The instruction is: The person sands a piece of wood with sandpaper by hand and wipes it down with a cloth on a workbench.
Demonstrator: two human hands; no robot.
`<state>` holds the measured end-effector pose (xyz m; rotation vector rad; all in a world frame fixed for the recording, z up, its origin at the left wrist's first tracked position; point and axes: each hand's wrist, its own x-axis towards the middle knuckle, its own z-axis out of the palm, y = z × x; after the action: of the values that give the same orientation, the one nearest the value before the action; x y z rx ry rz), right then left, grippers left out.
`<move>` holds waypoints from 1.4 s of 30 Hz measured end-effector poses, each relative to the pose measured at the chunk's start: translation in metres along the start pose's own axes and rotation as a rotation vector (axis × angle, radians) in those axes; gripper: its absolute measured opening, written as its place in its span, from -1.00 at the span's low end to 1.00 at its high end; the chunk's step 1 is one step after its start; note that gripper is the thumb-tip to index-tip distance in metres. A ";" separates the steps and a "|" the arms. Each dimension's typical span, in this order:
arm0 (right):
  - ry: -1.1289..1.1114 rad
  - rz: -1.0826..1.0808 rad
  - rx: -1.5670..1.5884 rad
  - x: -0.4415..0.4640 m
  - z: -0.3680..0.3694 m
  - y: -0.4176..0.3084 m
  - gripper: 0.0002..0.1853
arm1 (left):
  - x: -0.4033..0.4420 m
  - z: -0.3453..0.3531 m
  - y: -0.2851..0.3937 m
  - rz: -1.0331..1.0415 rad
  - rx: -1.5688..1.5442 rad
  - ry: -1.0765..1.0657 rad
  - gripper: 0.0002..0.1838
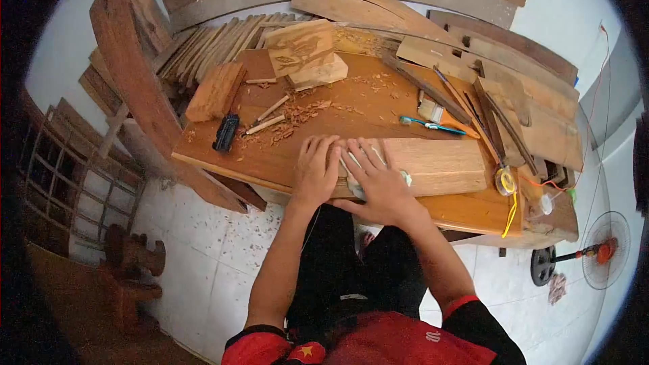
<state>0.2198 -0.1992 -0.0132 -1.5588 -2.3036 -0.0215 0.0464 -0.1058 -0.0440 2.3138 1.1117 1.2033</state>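
Observation:
A pale wooden block (443, 164) lies lengthwise along the front edge of the brown table. Across its left part, my right hand (380, 186) is spread flat, its fingers pointing away from me. Under that palm is something pale greenish-white (406, 178), perhaps paper or cloth; most of it is covered. My left hand (316, 170) lies beside the right at the left end of the block, fingers stretched forward and close together. Its fingertips are near the right hand's, and what lies under its palm is hidden.
Wood shavings (291, 122), thin sticks (265, 125) and a black object (226, 132) are at the left. A blue toothbrush (433, 125), a brush (430, 108) and a tape measure (505, 180) lie right. Boards (128, 94) lean around the table; a fan (604, 250) stands right.

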 end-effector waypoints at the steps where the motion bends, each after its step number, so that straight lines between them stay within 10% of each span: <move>1: -0.012 -0.003 0.011 -0.008 -0.007 0.005 0.00 | -0.001 -0.001 0.001 0.000 0.010 -0.014 -0.65; 12: 0.001 0.607 -0.069 -0.095 -0.065 0.150 0.03 | -0.004 0.000 0.005 -0.041 -0.020 0.022 -0.68; 22: 0.026 0.021 -0.032 0.015 0.005 0.003 0.17 | 0.001 0.000 -0.002 -0.033 -0.040 -0.003 -0.64; 25: -0.007 -0.091 0.490 0.009 -0.020 0.028 0.05 | 0.002 -0.004 0.012 -0.034 0.061 -0.001 -0.63; 32: 0.245 0.239 0.912 -0.013 -0.073 0.156 -0.36 | -0.013 0.030 0.079 0.204 -0.021 -0.050 -0.52; 42: 0.195 0.176 0.439 -0.040 -0.073 0.187 -0.55 | -0.003 0.035 0.075 0.097 0.413 -0.337 -0.36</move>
<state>0.4219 -0.1772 0.0088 -1.4477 -1.8569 0.3377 0.1107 -0.1544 -0.0239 2.7703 1.2196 0.6125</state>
